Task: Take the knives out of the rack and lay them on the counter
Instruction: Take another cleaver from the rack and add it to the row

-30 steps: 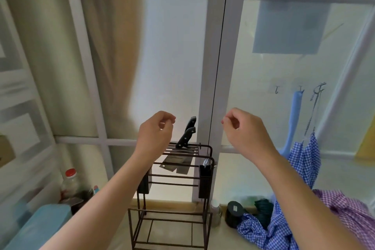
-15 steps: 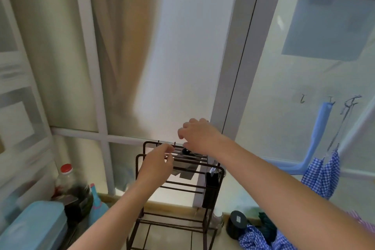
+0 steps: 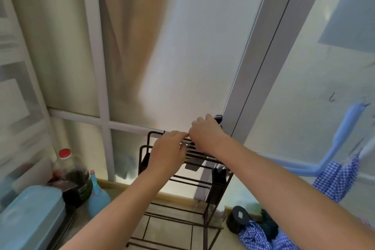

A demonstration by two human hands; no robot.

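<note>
Right hand [image 3: 205, 135] now over knives [image 3: 218, 118]

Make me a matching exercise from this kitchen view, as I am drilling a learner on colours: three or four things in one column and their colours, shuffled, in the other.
Things:
1. bottle cap
2. rack
3. spray bottle
4. checked cloth

Colours:
A. dark brown
B. blue and white
C. red
D. light blue with a pink top

Pairs: 1-C, 2-A, 3-D, 4-B
</note>
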